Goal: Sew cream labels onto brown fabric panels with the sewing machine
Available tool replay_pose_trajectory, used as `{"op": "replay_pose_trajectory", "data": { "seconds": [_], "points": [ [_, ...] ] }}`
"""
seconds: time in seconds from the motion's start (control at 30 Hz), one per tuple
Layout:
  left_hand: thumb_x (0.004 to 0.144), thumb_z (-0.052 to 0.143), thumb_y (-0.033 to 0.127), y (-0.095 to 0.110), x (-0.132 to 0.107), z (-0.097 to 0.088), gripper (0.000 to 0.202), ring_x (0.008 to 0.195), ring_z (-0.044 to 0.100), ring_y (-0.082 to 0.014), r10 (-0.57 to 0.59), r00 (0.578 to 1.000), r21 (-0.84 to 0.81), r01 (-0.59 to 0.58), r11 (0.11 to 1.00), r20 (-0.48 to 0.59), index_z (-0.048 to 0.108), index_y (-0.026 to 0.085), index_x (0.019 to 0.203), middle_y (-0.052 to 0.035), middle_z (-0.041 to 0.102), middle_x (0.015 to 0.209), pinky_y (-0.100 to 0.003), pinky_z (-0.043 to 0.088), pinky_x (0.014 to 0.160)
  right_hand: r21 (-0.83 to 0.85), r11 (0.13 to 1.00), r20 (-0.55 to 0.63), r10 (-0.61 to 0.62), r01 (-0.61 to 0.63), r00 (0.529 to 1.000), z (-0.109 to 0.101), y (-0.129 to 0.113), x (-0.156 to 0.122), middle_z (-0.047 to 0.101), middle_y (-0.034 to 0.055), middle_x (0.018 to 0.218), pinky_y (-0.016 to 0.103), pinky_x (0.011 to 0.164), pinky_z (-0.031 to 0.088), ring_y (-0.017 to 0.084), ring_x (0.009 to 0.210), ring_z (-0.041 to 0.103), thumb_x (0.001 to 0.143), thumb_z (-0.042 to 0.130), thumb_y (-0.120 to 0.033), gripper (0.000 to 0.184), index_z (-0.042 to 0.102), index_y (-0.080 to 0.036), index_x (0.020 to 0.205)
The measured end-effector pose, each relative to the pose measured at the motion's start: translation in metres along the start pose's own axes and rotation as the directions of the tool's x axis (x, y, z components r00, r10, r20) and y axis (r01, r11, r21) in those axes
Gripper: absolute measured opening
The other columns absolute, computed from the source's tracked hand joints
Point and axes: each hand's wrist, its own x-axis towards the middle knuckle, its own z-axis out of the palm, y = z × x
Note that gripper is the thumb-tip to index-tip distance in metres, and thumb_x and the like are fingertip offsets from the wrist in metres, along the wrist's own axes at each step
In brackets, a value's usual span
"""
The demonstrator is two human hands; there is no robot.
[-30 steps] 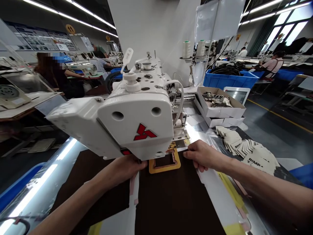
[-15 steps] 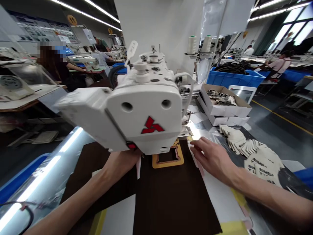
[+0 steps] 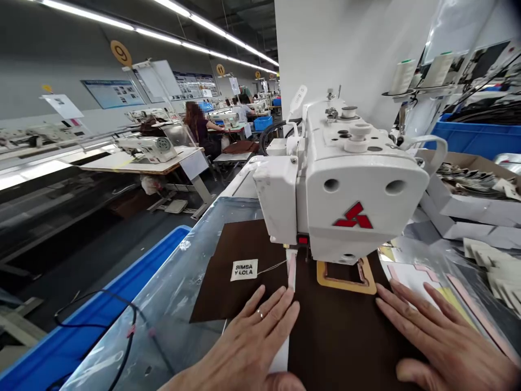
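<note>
My left hand lies flat with fingers stretched, a ring on one of them. Its fingertips touch the dark brown fabric beside a narrow pink-and-white strip. A white label printed BIMBA Y LOLA sits on a brown piece further left, a loose thread running from it to the sewing machine. My right hand is spread open over the fabric's right edge, near a yellow rectangular frame under the machine head. The machine head hides the needle.
To the right, white labels lie in a fanned pile below an open box of parts. Thread cones stand behind. A blue bin and a black cable are at left. A co-worker sits further back.
The view has swung left. Both hands have come back toward me and now lie flat. The label with its thread shows at left, where my left hand was behind the machine head.
</note>
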Motion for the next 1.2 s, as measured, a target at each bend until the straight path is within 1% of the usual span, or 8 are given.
{"op": "replay_pose_trajectory", "data": {
  "seconds": [0.2,0.33,0.43,0.63,0.83,0.97,1.1,1.2],
  "points": [
    [0.103,0.05,0.074,-0.019,0.007,-0.005,0.1,0.161,0.027,-0.0321,-0.133,0.982,-0.022,0.137,0.99,0.131,0.003,0.021,0.172,-0.0111,0.02,0.174,-0.052,0.026,0.133,0.013,1.0,0.023,0.026,-0.027,0.999,-0.01,-0.004,0.013,0.04,0.0083,0.167,0.074,0.115,0.038,0.048,0.147,0.046,0.098,0.062,-0.073,0.101,0.01,-0.031,0.174],
    [0.108,0.05,0.064,-0.017,0.017,0.002,0.083,0.163,0.024,-0.029,-0.09,0.994,0.016,0.089,0.996,0.054,0.016,0.023,0.172,-0.007,0.022,0.175,-0.051,0.02,0.135,0.073,0.996,0.009,0.053,-0.053,0.999,-0.022,-0.008,0.027,0.04,0.0105,0.166,0.079,0.111,0.041,0.049,0.144,0.05,0.101,0.061,-0.069,0.097,0.008,-0.031,0.173],
    [0.109,0.05,0.06,-0.018,0.029,0.008,0.073,0.161,0.03,-0.0256,-0.036,0.999,0.037,0.037,0.999,-0.023,0.03,0.022,0.168,-0.0048,0.032,0.172,-0.046,0.019,0.136,0.115,0.992,0.094,0.047,-0.057,0.995,-0.033,-0.013,0.033,0.039,0.0118,0.166,0.078,0.112,0.043,0.048,0.15,0.043,0.103,0.058,-0.069,0.088,0.022,-0.027,0.172],
    [0.11,0.051,0.057,-0.043,0.06,0.009,0.065,0.157,0.038,-0.0296,-0.023,1.0,0.086,0.021,0.996,0.016,0.04,0.025,0.165,-0.0019,0.044,0.165,-0.047,0.035,0.131,0.229,0.948,0.279,0.155,-0.223,0.948,-0.046,-0.012,0.042,0.029,0.0118,0.17,0.074,0.127,0.024,0.045,0.159,0.025,0.099,0.058,-0.076,0.091,0.033,-0.023,0.168],
    [0.11,0.043,0.061,-0.054,0.083,0.003,0.063,0.154,0.042,-0.0386,-0.144,0.985,0.031,0.142,0.989,0.093,0.051,0.021,0.159,-0.0086,0.053,0.16,-0.06,0.042,0.123,0.243,0.928,0.302,0.202,-0.281,0.932,-0.051,-0.006,0.05,0.026,0.0126,0.172,0.075,0.129,0.008,0.043,0.161,0.019,0.1,0.054,-0.079,0.094,0.03,-0.018,0.169],
    [0.112,0.036,0.06,-0.052,0.098,0.0,0.061,0.15,0.047,-0.0408,-0.214,0.971,0.048,0.21,0.977,0.109,0.054,0.022,0.156,-0.0096,0.054,0.159,-0.065,0.043,0.118,0.254,0.928,0.295,0.194,-0.272,0.936,-0.05,-0.008,0.049,0.024,0.0116,0.173,0.074,0.129,0.008,0.043,0.161,0.018,0.101,0.052,-0.079,0.094,0.027,-0.02,0.17],
    [0.114,0.032,0.052,-0.057,0.108,0.0,0.051,0.12,0.07,-0.0374,-0.218,0.973,0.063,0.213,0.975,0.081,0.074,0.025,0.124,-0.0096,0.074,0.133,-0.06,0.051,0.104,0.252,0.924,0.29,0.21,-0.286,0.934,-0.049,-0.007,0.058,0.027,0.014,0.172,0.077,0.127,0.011,0.045,0.16,0.019,0.1,0.054,-0.079,0.096,0.029,-0.018,0.169],
    [0.114,0.03,0.051,-0.067,0.108,0.002,0.054,0.094,0.075,-0.0347,-0.25,0.967,0.08,0.247,0.966,0.037,0.077,0.024,0.109,-0.0093,0.078,0.109,-0.056,0.055,0.087,0.215,0.919,0.297,0.261,-0.331,0.918,-0.05,-0.005,0.067,0.027,0.0168,0.171,0.078,0.126,0.014,0.046,0.16,0.021,0.101,0.05,-0.08,0.097,0.035,-0.011,0.167]
  ]
}}
